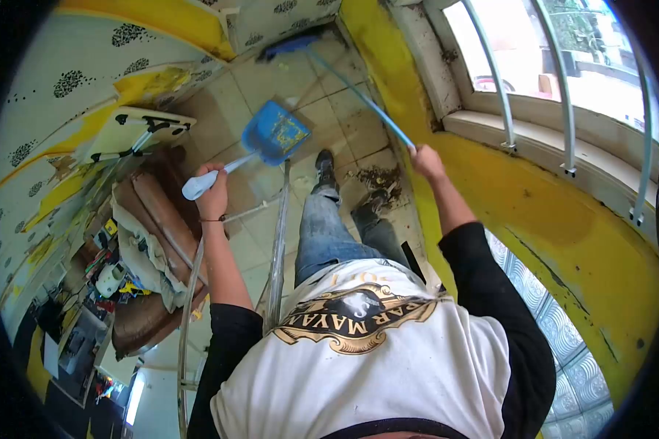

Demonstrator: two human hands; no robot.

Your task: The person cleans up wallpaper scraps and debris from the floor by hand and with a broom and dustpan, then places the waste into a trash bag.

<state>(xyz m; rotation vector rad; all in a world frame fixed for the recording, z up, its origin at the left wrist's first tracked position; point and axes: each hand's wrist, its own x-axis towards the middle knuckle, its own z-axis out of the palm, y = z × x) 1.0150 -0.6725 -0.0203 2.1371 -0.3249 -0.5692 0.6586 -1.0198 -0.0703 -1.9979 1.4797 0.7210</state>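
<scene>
My left hand (211, 192) is closed round the pale handle of a blue dustpan (272, 133), whose pan holds yellowish scraps and rests on or just above the tiled floor. My right hand (427, 161) grips the light blue stick of a broom (359, 94). The broom's dark blue head (289, 47) is at the far corner, close to the wall base. Small yellow bits lie on the tiles near it. A pile of dark debris (379, 179) sits by my shoes, next to the yellow wall.
A metal ladder-like frame (277, 249) stands at my left side. Beyond it are a brown sofa (157, 219) and a folded white table (140, 132). On the right, a barred window (564, 88) is set in the yellow wall (534, 212). Wallpaper peels on the left.
</scene>
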